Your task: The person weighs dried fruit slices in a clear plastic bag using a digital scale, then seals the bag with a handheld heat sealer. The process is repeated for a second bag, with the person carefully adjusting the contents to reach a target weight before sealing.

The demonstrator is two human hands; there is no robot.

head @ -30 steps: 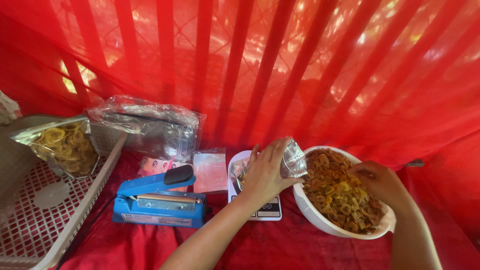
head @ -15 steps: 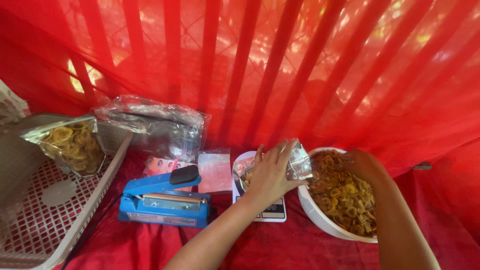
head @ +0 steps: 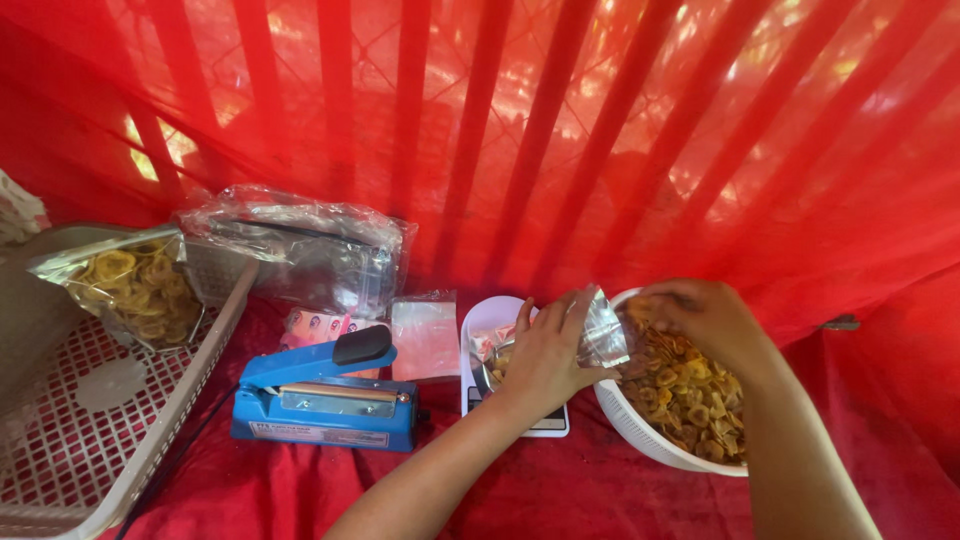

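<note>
My left hand [head: 542,356] holds a small clear plastic bag [head: 603,333] open over a white kitchen scale [head: 497,320], right beside the rim of a white bowl [head: 637,432]. The bowl is filled with yellow-brown fried chips [head: 690,390]. My right hand [head: 706,314] is at the bowl's far side, fingers closed on chips next to the bag's mouth.
A blue heat sealer [head: 325,392] with a black knob lies left of the scale. Behind it are small clear bags [head: 425,335] and a large plastic bundle [head: 305,245]. A grey perforated basket [head: 70,440] at left holds a filled chip bag [head: 135,285]. Red cloth covers everything.
My right hand has lifted from the near side of the bowl to its far side, up by the bag's mouth. The left hand keeps holding the bag.
</note>
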